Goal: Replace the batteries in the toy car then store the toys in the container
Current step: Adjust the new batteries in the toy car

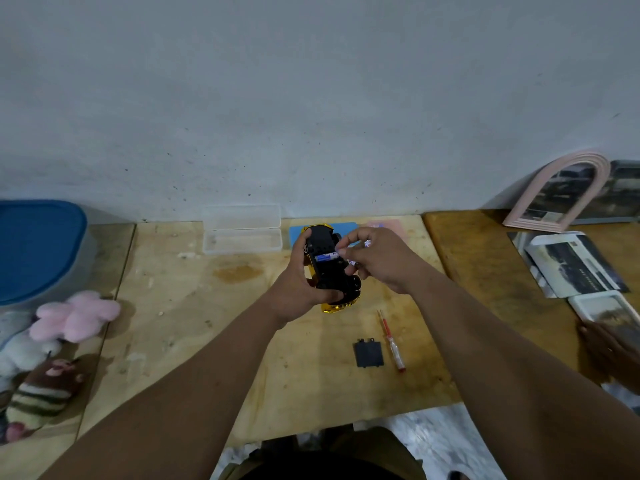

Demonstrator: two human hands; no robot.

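A gold toy car (329, 271) is held upside down above the wooden table, its black underside facing me. My left hand (298, 282) grips the car from the left side. My right hand (374, 258) pinches a blue and white battery (327, 257) that lies across the open battery bay. The black battery cover (369, 353) lies on the table in front of the car, with a red-handled screwdriver (391, 341) right beside it.
A clear plastic case (241, 233) lies open by the wall. A blue-lidded container (34, 247) stands at far left, with plush toys (69, 317) before it. Photos and a pink arched frame (561, 192) sit at right. Another person's hand (609, 351) rests at the right edge.
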